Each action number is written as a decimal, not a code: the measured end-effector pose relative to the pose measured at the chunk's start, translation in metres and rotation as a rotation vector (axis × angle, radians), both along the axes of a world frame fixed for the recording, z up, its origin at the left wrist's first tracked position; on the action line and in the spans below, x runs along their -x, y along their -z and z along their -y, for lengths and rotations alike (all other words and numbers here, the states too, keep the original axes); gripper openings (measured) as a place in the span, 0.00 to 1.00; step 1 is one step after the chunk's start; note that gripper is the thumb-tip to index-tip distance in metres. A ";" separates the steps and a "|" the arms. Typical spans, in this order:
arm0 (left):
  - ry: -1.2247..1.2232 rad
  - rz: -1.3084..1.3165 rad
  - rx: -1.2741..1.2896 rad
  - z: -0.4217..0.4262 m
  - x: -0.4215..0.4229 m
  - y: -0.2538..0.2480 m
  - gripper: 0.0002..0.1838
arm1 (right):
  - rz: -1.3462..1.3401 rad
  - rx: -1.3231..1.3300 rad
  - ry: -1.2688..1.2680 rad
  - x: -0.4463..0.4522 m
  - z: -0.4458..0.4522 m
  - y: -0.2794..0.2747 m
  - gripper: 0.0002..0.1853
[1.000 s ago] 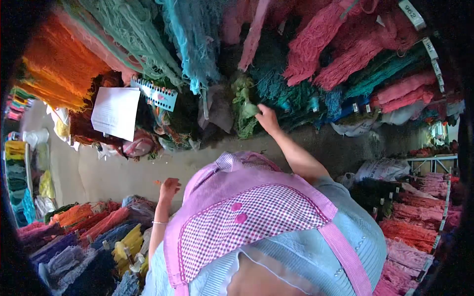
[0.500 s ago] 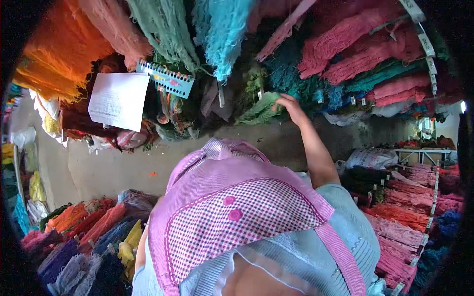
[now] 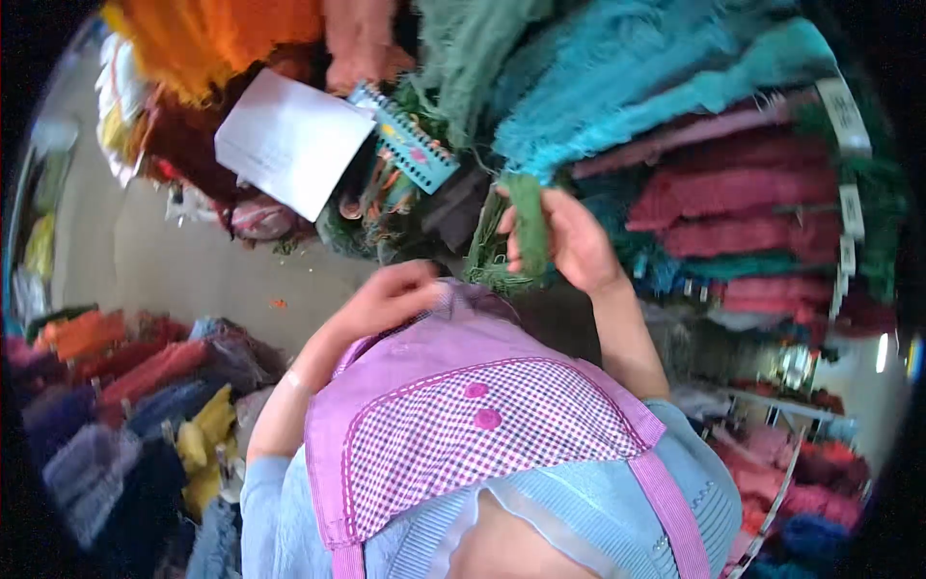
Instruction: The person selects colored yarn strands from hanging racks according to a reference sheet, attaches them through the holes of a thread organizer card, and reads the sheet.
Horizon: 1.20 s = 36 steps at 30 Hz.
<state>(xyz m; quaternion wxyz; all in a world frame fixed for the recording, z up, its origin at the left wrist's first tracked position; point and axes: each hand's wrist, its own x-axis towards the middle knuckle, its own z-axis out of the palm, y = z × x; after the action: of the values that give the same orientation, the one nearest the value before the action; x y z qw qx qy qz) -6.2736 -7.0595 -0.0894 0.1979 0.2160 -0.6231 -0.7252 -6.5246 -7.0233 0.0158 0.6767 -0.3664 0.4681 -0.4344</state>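
A hank of green yarn (image 3: 530, 224) is in my right hand (image 3: 577, 241), its upper end between the fingers and its body hanging along the palm. Looser dark green strands (image 3: 490, 253) hang just left of it. My left hand (image 3: 391, 294) is near the top of the pink apron (image 3: 453, 333), blurred by motion; its fingers are bent, and whether it holds anything does not show. Bright turquoise yarn (image 3: 617, 87) hangs right above my right hand.
A white paper sheet (image 3: 292, 143) and a card with colour samples (image 3: 410, 145) hang at the upper left. Orange yarn (image 3: 222, 43) hangs beyond them. Labelled red hanks (image 3: 743, 198) line the right. Yarn piles (image 3: 145, 376) lie at the lower left.
The green hank has come away from the rack toward my body in my right hand. My left hand has risen to the apron top. The view has shifted and turned.
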 end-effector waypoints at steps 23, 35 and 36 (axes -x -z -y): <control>-0.525 -0.905 -1.006 0.034 0.028 -0.024 0.25 | -0.801 -0.252 -0.513 -0.007 0.055 -0.009 0.13; -0.655 -0.473 -0.451 0.012 0.009 -0.063 0.23 | -0.042 0.003 -0.225 -0.066 0.051 0.026 0.03; -0.685 -0.428 -0.522 0.010 0.008 -0.065 0.21 | -0.031 0.025 -0.240 -0.066 0.051 0.027 0.04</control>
<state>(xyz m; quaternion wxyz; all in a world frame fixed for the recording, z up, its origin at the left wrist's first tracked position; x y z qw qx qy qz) -6.2815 -7.0691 -0.0247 0.4885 0.2970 -0.2583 -0.7788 -6.4585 -7.0741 -0.0113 0.7118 -0.4351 0.4258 -0.3502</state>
